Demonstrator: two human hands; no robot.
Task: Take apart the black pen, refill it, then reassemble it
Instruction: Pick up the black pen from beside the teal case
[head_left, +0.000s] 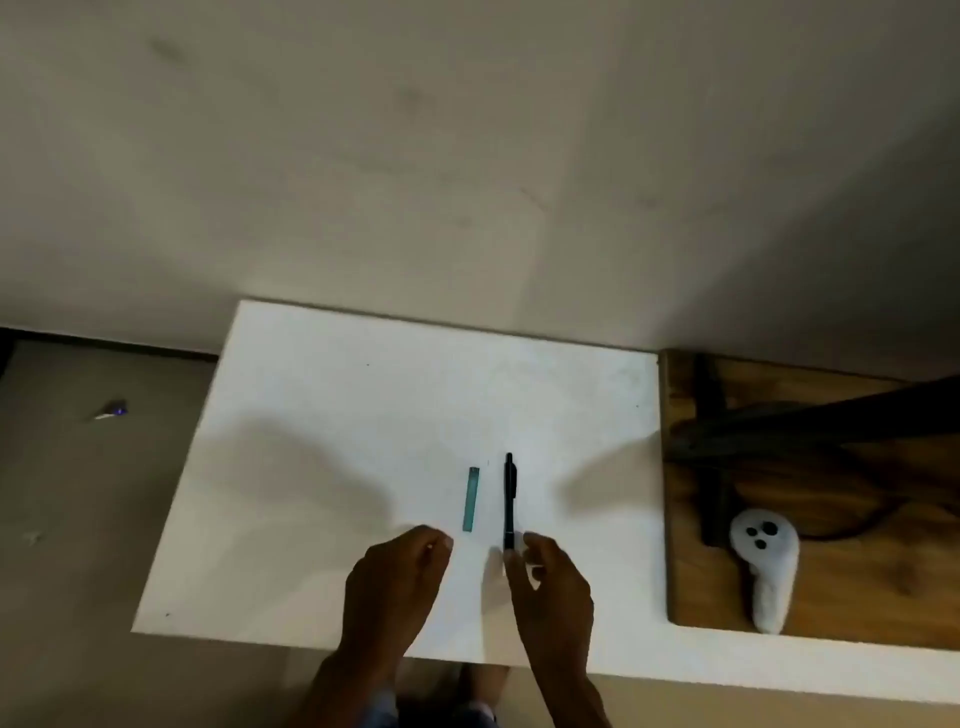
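The black pen (509, 499) lies lengthwise on the white table (337, 441), its near end at my fingertips. A teal strip-shaped refill packet (470, 499) lies parallel to it, just to its left. My right hand (550, 587) is at the pen's near end, thumb and fingers curled around the tip; whether they pinch it is unclear. My left hand (400, 582) hovers just below and left of the teal packet, fingers loosely curled, holding nothing that I can see.
A wooden board (831, 571) adjoins the table on the right, carrying a white handheld controller (763, 566) and a black stand with a cable (779, 421). The floor lies to the left, with a small object (111, 410) on it. A wall stands behind.
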